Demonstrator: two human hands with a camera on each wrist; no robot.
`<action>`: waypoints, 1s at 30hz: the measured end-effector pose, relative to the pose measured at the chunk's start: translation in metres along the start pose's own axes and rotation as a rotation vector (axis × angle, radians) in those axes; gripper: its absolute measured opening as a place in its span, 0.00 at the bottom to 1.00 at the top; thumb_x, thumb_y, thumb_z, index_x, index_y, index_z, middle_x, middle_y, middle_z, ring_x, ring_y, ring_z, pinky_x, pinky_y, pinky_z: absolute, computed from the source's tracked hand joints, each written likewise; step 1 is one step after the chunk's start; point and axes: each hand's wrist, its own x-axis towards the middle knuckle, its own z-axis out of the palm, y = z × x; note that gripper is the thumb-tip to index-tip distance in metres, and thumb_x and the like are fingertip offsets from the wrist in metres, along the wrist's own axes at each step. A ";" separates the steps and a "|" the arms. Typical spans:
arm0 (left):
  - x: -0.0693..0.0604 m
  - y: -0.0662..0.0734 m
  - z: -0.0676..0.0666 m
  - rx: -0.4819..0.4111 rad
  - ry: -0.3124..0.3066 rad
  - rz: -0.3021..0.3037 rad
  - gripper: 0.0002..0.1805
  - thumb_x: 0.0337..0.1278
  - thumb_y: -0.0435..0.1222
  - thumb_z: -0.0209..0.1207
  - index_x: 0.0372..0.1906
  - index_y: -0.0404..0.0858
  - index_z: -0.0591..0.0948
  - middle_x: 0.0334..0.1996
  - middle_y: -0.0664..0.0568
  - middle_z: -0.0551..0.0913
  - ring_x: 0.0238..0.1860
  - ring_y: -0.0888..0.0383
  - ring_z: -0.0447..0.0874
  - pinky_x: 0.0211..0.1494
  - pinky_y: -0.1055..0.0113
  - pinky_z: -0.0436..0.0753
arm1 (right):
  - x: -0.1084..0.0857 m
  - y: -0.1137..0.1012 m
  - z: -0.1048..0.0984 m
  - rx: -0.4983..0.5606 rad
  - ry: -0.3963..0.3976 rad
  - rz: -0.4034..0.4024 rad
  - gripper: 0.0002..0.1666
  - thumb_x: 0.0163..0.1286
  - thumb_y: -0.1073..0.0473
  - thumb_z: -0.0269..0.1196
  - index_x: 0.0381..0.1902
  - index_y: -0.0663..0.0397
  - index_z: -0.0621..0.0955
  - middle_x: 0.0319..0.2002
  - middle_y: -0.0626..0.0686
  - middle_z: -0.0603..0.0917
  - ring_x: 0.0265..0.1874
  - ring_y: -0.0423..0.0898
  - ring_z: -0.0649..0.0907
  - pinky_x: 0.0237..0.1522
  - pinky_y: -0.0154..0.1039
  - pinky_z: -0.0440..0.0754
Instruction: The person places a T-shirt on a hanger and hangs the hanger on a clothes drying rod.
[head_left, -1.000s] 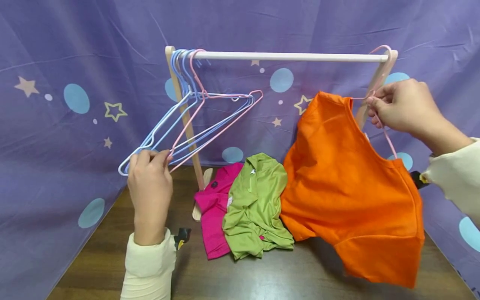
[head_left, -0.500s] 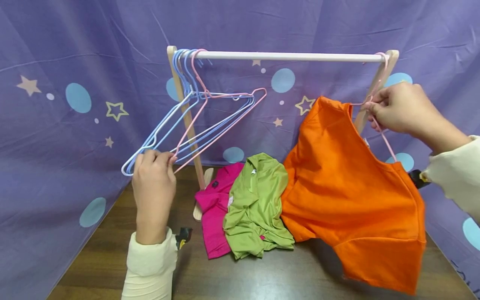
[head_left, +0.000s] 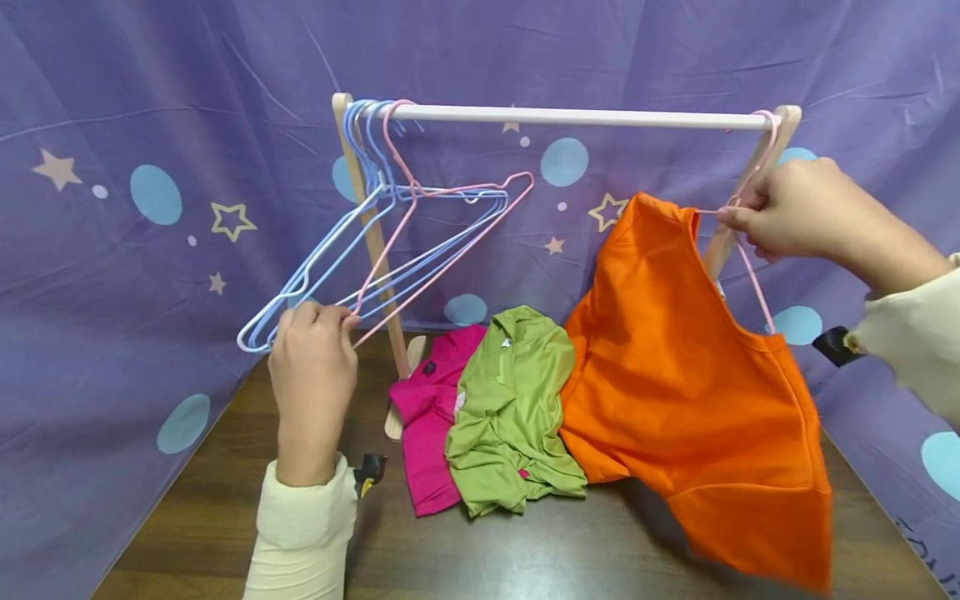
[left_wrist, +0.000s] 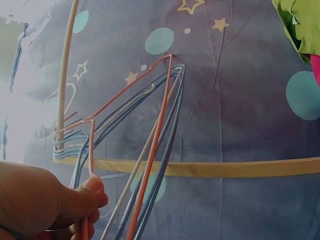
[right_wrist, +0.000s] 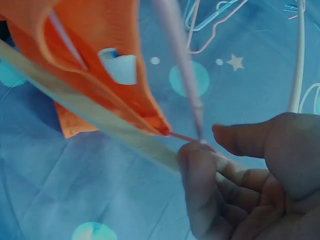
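My left hand [head_left: 313, 375] pinches the lower left corner of a pink hanger [head_left: 450, 193]. That hanger hangs with several blue and white hangers [head_left: 300, 279] at the left end of the rack's white rod [head_left: 585, 115]. In the left wrist view, thumb and fingertips meet on the pink wire. My right hand [head_left: 795, 208] holds a second pink hanger [head_left: 756, 283] below its hook, with curled fingers; in the right wrist view the thumb tip stands slightly off the wire. An orange shirt [head_left: 697, 392] hangs tilted from this hanger. Its hook lies over the rod's right end.
A green shirt [head_left: 517, 417] lies partly over a magenta shirt [head_left: 435, 425] on the wooden table [head_left: 202, 533]. Wooden posts [head_left: 386, 275] carry the rod at both ends. A purple curtain [head_left: 247, 75] with stars and dots stands behind.
The right hand has lowered the second pink hanger's hook from above onto the rod and shifted slightly left, the orange shirt swinging left too. The left hand has moved slightly right, still holding its hanger.
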 end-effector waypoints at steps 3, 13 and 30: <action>0.000 0.001 0.002 0.007 0.015 -0.007 0.09 0.62 0.30 0.65 0.35 0.24 0.85 0.30 0.34 0.80 0.34 0.32 0.74 0.41 0.42 0.74 | 0.002 -0.007 -0.007 -0.020 -0.080 0.042 0.29 0.78 0.42 0.55 0.19 0.48 0.85 0.15 0.46 0.82 0.21 0.46 0.79 0.29 0.46 0.70; -0.001 0.010 0.006 -0.037 0.106 -0.050 0.09 0.63 0.29 0.64 0.34 0.24 0.84 0.30 0.35 0.78 0.34 0.33 0.71 0.40 0.42 0.72 | 0.008 -0.052 -0.016 -0.080 -0.190 -0.003 0.36 0.77 0.36 0.54 0.15 0.53 0.81 0.09 0.47 0.77 0.15 0.47 0.78 0.21 0.43 0.72; -0.002 0.024 0.009 -0.137 0.206 -0.001 0.10 0.63 0.31 0.64 0.33 0.25 0.86 0.28 0.36 0.78 0.32 0.34 0.73 0.38 0.44 0.73 | 0.024 -0.121 0.030 -0.016 -0.186 -0.036 0.35 0.74 0.39 0.58 0.10 0.52 0.73 0.10 0.48 0.73 0.23 0.54 0.80 0.28 0.46 0.74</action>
